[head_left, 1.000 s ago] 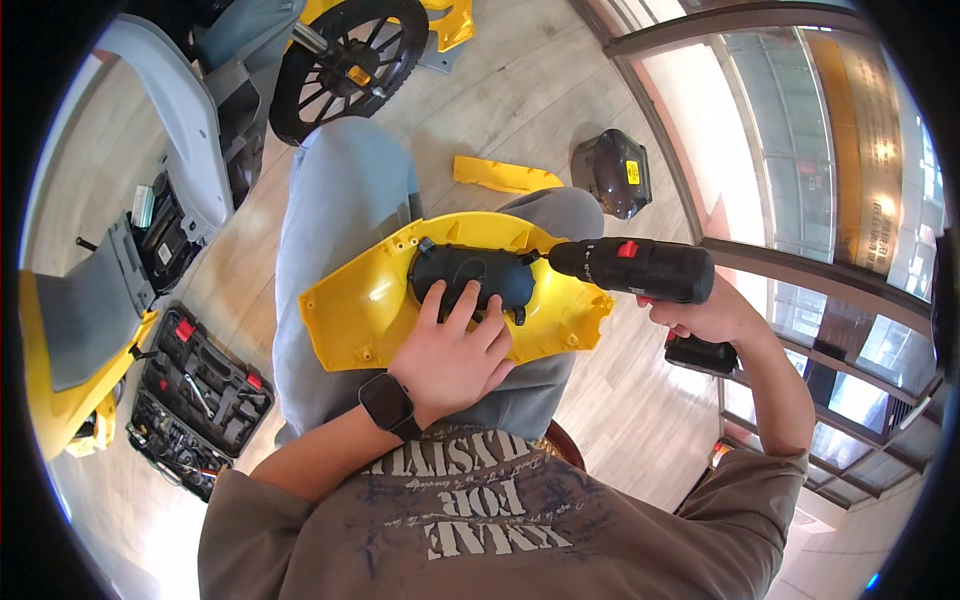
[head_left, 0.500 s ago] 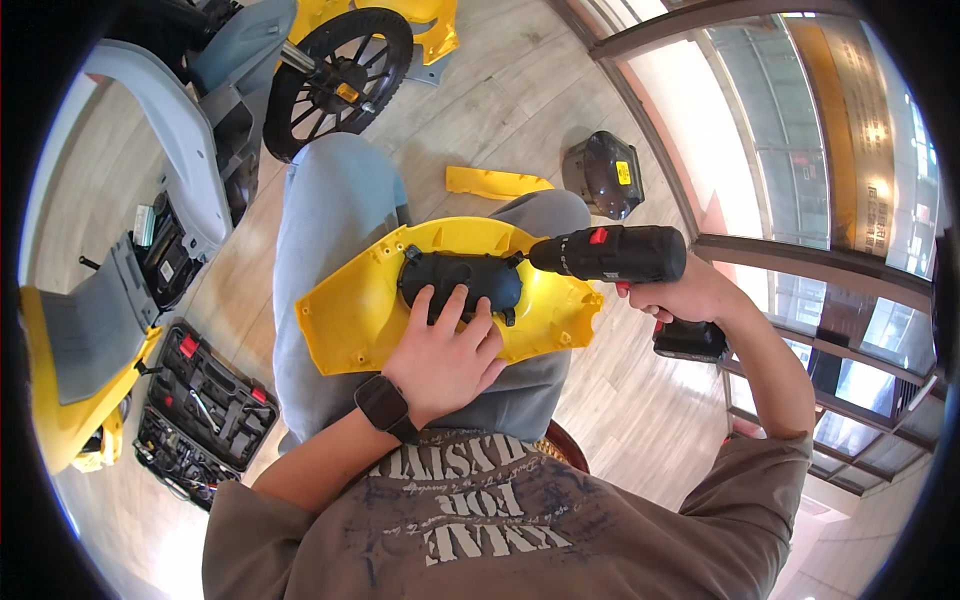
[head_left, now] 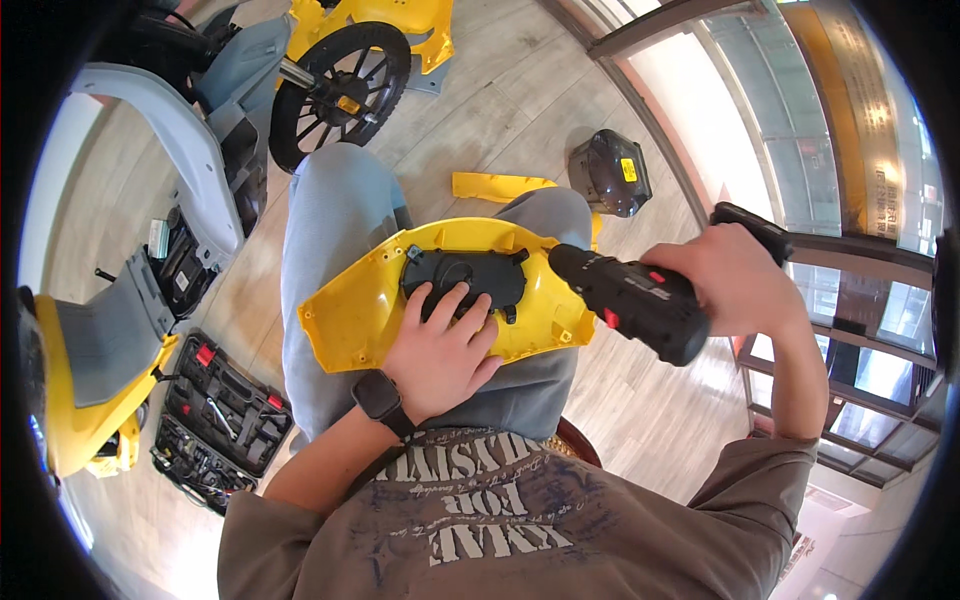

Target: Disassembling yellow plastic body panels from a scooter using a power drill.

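Across my lap lies a curved yellow plastic panel (head_left: 345,315), its hollow side facing up. A black plastic housing (head_left: 500,272) with small corner tabs sits in the panel's middle. My left hand (head_left: 445,350) rests on the housing, fingers spread and pressing on its near side. To the right, my right hand (head_left: 740,280) grips a black cordless drill (head_left: 635,300) with red accents. The drill is tilted, its chuck over the panel's upper right rim and its battery pointing away to the far right. No contact between chuck and housing shows.
A toolbox (head_left: 225,420) lies open on the floor at left, beside a yellow and grey body part (head_left: 110,340). A wheel (head_left: 340,95) and grey frame stand beyond my knee. A narrow yellow strip (head_left: 500,186) and a dark glossy case (head_left: 610,172) lie ahead, near the glass wall.
The drill has come off the housing's upper right corner and swung round, its battery turning from the near side to the far side. My left hand stays on the housing.
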Motion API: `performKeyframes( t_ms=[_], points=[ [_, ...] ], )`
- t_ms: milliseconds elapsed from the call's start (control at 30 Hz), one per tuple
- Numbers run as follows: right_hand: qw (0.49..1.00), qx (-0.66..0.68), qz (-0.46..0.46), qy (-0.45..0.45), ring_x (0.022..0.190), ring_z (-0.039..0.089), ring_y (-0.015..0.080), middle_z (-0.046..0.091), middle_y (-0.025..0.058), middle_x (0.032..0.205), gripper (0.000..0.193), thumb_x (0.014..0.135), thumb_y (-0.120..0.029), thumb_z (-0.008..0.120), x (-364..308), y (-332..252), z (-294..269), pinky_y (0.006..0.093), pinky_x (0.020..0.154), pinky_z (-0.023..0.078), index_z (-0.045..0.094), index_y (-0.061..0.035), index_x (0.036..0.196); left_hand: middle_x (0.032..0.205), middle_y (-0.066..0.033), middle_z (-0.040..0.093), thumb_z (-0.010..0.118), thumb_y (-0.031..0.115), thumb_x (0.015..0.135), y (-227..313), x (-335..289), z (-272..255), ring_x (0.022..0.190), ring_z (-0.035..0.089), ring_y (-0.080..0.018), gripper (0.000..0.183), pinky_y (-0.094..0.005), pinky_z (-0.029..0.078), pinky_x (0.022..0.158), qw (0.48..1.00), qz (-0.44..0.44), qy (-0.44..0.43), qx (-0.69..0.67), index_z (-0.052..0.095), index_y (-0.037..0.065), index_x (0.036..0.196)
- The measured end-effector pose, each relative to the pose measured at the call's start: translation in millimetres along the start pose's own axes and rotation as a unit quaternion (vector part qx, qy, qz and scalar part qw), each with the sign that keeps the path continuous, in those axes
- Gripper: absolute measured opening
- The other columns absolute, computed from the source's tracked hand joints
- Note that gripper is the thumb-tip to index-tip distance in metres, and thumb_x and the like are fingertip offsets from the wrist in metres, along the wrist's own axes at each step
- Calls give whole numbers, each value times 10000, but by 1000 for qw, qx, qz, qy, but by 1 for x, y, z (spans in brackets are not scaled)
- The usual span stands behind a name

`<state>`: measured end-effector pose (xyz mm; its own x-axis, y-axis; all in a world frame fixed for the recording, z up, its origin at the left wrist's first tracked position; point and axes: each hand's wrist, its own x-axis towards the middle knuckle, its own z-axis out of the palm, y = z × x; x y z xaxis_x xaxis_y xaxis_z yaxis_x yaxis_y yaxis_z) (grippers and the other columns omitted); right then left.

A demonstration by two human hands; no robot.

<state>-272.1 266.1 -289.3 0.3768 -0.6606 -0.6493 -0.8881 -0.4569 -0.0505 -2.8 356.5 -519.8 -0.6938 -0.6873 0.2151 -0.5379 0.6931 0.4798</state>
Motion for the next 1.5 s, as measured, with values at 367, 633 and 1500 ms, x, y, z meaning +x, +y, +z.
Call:
performKeyframes(
  t_ms=[367, 633, 1500],
  points=[
    [868, 403, 285, 53, 684, 693, 207, 714, 120, 780, 365, 778, -192, 782, -62, -22, 108, 311, 680, 544, 727, -15, 1093, 1132, -69, 687, 737, -27, 786, -23, 10, -58, 1085, 623, -318, 303, -420, 508, 933, 966, -67, 60, -240, 715, 82, 1068],
    [813, 426, 93, 386, 778, 686, 197, 732, 66, 926, 522, 682, -135, 905, -104, -47, 266, 314, 700, 546, 702, -64, 1158, 968, 15, 635, 780, 61, 715, -22, 33, -71, 968, 592, -231, 172, -405, 456, 876, 996, -3, -51, -67, 754, 161, 852],
    [548, 756, 71, 352, 583, 586, 143, 701, 139, 1050, 573, 673, -55, 823, -83, -51, 275, 249, 523, 465, 619, 74, 1192, 871, 9, 557, 788, 179, 733, -3, 56, -27, 919, 566, -192, 92, -376, 412, 827, 988, 2, -150, 26, 711, 138, 762]
  ],
)
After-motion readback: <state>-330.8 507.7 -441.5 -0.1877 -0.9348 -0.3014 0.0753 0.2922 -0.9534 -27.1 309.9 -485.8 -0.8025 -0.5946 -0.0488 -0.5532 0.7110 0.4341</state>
